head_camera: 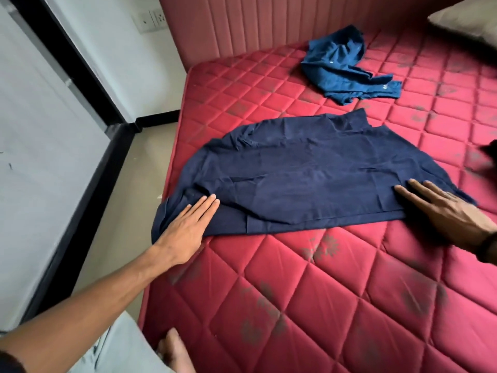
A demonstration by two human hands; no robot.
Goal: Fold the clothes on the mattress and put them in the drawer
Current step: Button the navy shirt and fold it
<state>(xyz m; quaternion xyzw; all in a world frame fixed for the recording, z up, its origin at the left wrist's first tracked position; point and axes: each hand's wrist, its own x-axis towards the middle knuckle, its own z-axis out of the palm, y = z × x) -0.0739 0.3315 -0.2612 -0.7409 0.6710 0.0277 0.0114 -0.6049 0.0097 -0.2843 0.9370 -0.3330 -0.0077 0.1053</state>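
A dark navy garment (304, 170) lies spread flat on the red quilted mattress (336, 278), near its left edge. My left hand (188, 224) presses flat on the garment's near left corner, fingers straight and together. My right hand (443, 208) lies flat on the garment's near right corner, fingers straight and pointing left. A second, lighter blue garment (344, 68) sits crumpled farther back on the mattress, near the headboard. No drawer is in view.
A red padded headboard (255, 25) runs along the back. A beige pillow (468, 20) lies at the far right corner. Left of the mattress is a strip of tan floor (121, 200) and a white wall with black trim. My foot (174, 351) shows beside the mattress.
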